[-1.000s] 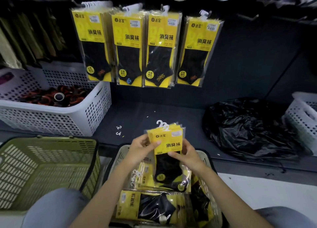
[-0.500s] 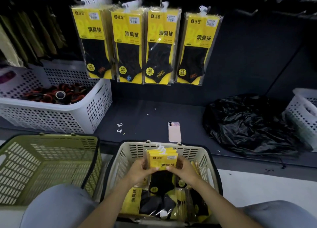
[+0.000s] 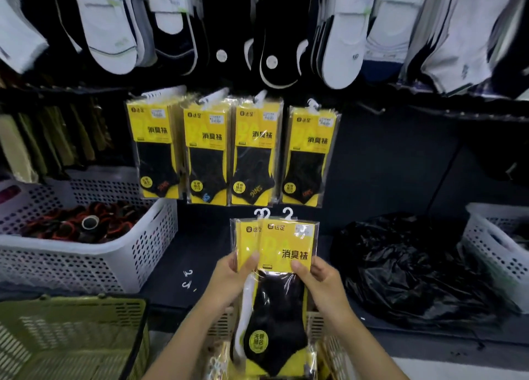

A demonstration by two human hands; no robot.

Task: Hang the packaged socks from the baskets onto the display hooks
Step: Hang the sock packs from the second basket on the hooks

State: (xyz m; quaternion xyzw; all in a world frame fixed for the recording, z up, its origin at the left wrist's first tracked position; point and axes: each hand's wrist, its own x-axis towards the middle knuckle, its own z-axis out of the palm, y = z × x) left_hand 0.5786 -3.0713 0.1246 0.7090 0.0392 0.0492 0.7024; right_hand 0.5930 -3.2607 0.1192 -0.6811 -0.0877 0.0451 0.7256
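The left hand (image 3: 232,276) and right hand (image 3: 323,282) pinch the sock packs (image 3: 283,251) above the basket (image 3: 316,325), just below 4 hung rows (image 3: 310,156). Next, the white loops (image 3: 287,213) likely need lifting up to hang beside them.

Only the person's two arms show. The left hand (image 3: 229,279) and the right hand (image 3: 323,282) are bare. The left forearm (image 3: 183,342) and the right forearm (image 3: 363,342) are bare too, from the wrist down to the lower edge of the view. Both arms are slender, with narrow wrists. The fingers (image 3: 252,261) are slim, and their nails are too blurred to make out.
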